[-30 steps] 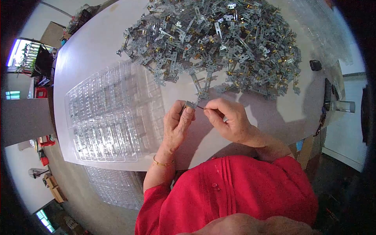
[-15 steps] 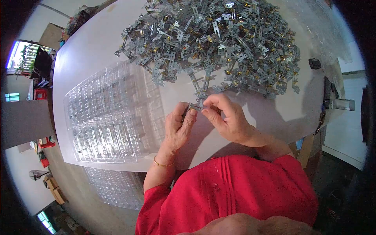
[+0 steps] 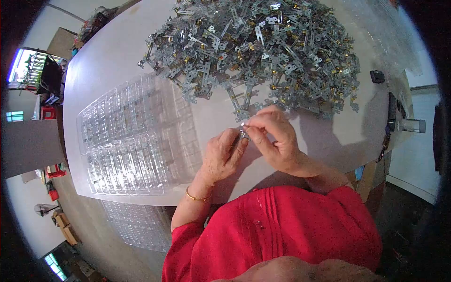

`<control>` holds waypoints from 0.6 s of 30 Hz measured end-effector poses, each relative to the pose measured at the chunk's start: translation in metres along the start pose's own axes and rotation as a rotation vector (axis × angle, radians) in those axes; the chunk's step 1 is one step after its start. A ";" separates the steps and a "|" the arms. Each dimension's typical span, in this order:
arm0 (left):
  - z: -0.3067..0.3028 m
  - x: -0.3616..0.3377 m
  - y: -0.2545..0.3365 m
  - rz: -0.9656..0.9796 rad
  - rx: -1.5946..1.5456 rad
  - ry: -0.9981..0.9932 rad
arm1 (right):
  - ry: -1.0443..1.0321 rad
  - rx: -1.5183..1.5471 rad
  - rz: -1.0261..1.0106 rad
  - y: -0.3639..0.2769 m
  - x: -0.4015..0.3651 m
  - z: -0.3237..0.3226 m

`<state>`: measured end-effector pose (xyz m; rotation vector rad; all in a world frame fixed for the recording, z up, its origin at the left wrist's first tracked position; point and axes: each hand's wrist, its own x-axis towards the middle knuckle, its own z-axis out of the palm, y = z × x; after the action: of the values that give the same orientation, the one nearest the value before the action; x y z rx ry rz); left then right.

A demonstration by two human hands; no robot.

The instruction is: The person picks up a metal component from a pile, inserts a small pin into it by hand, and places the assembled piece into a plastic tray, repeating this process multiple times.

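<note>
Between my hands, just below the pile, is a small metal part (image 3: pixel 243 135). My left hand (image 3: pixel 222 155) is closed round it, with the thumb on its near side. My right hand (image 3: pixel 276 141) is closed in a pinch at the part's upper end, where a small bright tip shows; the fingers hide most of it. A large heap of metal parts (image 3: pixel 263 51) with brassy bits lies beyond my hands. To the left, clear plastic trays (image 3: pixel 124 136) hold rows of metal parts in their slots.
The white table (image 3: pixel 216 105) lies under everything. At its right edge are a small black object (image 3: pixel 377 76) and a clear cylinder (image 3: pixel 413 125). Clear plastic sheeting (image 3: pixel 380 33) lies at the back right. More clear trays (image 3: pixel 136 225) are below the table's front left edge.
My left hand has moved slightly right and turned, tilting the metal part more upright. My right hand's fingers have shifted to its upper end.
</note>
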<state>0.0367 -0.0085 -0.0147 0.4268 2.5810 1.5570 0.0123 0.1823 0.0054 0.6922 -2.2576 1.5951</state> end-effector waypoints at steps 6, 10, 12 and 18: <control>-0.005 -0.002 -0.005 -0.338 -0.847 0.098 | -0.020 0.211 0.343 0.003 -0.003 0.000; -0.009 0.000 -0.008 -0.314 -0.986 0.106 | -0.102 0.179 0.342 0.003 -0.007 0.004; -0.009 0.000 -0.009 -0.305 -1.012 0.099 | -0.119 0.130 0.323 0.002 -0.005 0.004; -0.008 -0.001 -0.004 -0.330 -0.990 0.101 | -0.118 0.134 0.324 0.004 -0.007 0.007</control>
<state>0.0347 -0.0174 -0.0145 -0.1724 1.4842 2.4205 0.0164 0.1789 -0.0038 0.4811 -2.4657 1.9135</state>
